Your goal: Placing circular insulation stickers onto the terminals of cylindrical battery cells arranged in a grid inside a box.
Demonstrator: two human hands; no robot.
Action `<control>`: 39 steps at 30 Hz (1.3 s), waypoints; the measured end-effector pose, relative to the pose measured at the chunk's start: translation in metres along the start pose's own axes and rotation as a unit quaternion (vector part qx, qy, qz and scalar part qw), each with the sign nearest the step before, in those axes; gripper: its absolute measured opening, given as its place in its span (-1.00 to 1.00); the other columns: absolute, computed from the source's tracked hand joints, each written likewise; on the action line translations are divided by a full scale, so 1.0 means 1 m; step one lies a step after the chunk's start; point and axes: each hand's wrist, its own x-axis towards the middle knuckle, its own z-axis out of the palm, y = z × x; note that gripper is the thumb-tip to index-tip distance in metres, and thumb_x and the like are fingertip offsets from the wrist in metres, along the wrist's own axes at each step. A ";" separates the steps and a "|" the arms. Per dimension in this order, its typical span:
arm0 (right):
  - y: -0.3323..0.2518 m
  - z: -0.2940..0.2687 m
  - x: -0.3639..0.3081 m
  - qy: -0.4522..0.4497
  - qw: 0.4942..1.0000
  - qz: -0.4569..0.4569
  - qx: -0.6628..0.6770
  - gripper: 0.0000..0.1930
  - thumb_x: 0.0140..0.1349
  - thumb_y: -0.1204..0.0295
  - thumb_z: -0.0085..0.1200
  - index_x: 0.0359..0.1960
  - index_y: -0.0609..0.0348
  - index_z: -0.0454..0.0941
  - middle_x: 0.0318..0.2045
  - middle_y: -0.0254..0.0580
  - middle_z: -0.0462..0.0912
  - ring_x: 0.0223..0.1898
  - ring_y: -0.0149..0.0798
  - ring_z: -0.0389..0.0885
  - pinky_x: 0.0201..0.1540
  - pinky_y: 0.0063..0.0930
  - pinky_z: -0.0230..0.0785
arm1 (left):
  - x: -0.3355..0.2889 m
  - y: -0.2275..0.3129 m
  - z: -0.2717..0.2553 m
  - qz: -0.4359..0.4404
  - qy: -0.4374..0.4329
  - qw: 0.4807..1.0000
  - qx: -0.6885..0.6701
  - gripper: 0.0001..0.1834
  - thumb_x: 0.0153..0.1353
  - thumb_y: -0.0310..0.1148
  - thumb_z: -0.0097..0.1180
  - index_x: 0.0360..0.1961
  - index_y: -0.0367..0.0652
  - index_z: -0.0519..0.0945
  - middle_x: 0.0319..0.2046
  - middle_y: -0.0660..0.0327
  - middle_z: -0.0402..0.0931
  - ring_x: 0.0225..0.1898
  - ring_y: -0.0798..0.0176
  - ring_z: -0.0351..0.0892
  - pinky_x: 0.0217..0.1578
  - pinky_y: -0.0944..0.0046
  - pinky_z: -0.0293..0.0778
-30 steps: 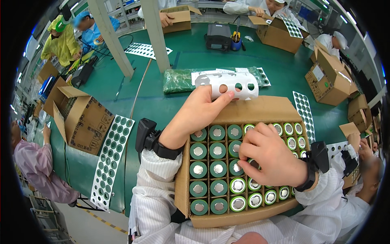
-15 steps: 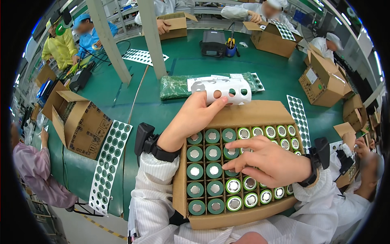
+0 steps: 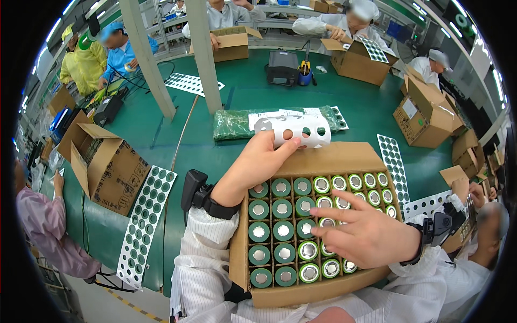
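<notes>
My left hand (image 3: 253, 167) is closed on a curled white sticker sheet (image 3: 318, 134) with round holes, held above the far flap of a cardboard box (image 3: 336, 157). Cylindrical battery cells (image 3: 308, 251) stand upright in the box's divider grid. Dark green rings (image 3: 283, 231) cover the cell tops in the two left columns and on the upper cells of the third. Other tops to the right show bright green rims. My right hand (image 3: 371, 234) hovers over the right half of the cells, fingers apart, nothing visible in them. One fingertip is beside a ringed cell in the third column.
A green plastic-wrapped packet (image 3: 231, 125) lies beyond the box. Sheets of dark green rings (image 3: 145, 226) lie left and right. An open carton (image 3: 116, 175) stands at left, another (image 3: 425, 118) at right. Two pale posts (image 3: 203, 54) rise from the table. Co-workers sit around it.
My right hand has drawn back a little to the right and its fingers have spread, uncovering ringed cells in the third column. The left hand still holds the curled sheet.
</notes>
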 end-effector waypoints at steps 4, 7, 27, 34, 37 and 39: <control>0.006 0.001 0.001 -0.048 0.997 -0.033 0.059 -0.78 0.18 0.41 0.10 -0.20 0.31 0.50 -0.29 -0.08 0.62 0.17 -0.08 0.45 0.28 0.11 0.16 | -0.004 0.004 -0.001 -0.009 0.008 0.999 0.040 -0.67 0.38 -0.33 0.00 0.03 -0.36 0.53 -0.09 0.21 0.59 -0.04 0.40 0.52 0.01 0.37 0.40; 0.014 0.010 0.005 -0.021 0.991 -0.036 0.127 -0.75 0.21 0.41 0.10 -0.13 0.29 0.51 -0.21 -0.02 0.61 0.17 -0.03 0.44 0.30 0.06 0.15 | -0.002 0.007 0.000 0.014 0.000 1.000 0.022 -0.68 0.38 -0.33 0.00 0.02 -0.35 0.53 -0.09 0.21 0.59 -0.04 0.39 0.52 0.00 0.37 0.41; 0.032 0.032 0.003 0.090 0.989 -0.006 0.120 -0.67 0.32 0.34 -0.01 0.05 0.25 0.43 0.04 -0.04 0.52 0.27 -0.01 0.31 0.33 0.04 0.08 | -0.004 0.002 0.004 0.015 0.039 0.997 -0.072 -0.70 0.38 -0.44 -0.05 0.05 -0.41 0.45 0.00 0.09 0.53 0.01 0.16 0.56 0.07 0.22 0.49; 0.033 0.043 -0.002 0.110 0.988 0.030 0.105 -0.61 0.30 0.33 -0.04 0.00 0.46 0.39 0.06 0.28 0.46 0.25 0.18 0.29 0.34 0.04 0.06 | -0.002 -0.001 -0.002 0.017 0.022 0.996 -0.084 -0.69 0.39 -0.45 -0.07 0.08 -0.42 0.41 0.03 0.07 0.49 0.06 0.13 0.51 0.14 0.10 0.46; 0.033 0.044 0.000 0.101 0.991 0.009 0.085 -0.62 0.29 0.34 -0.03 -0.03 0.47 0.39 0.03 0.24 0.48 0.25 0.20 0.28 0.33 0.08 0.06 | -0.003 -0.006 -0.004 0.023 0.042 0.993 -0.111 -0.71 0.38 -0.43 -0.03 0.05 -0.38 0.35 0.04 0.06 0.47 0.03 0.13 0.52 0.14 0.06 0.46; 0.033 0.046 -0.001 0.099 0.991 -0.039 0.076 -0.67 0.29 0.34 -0.03 -0.10 0.44 0.40 -0.01 0.19 0.51 0.25 0.19 0.28 0.32 0.12 0.05 | -0.002 -0.005 -0.002 0.018 0.040 0.993 -0.112 -0.71 0.38 -0.43 -0.03 0.04 -0.38 0.35 0.04 0.05 0.46 0.03 0.13 0.53 0.14 0.06 0.46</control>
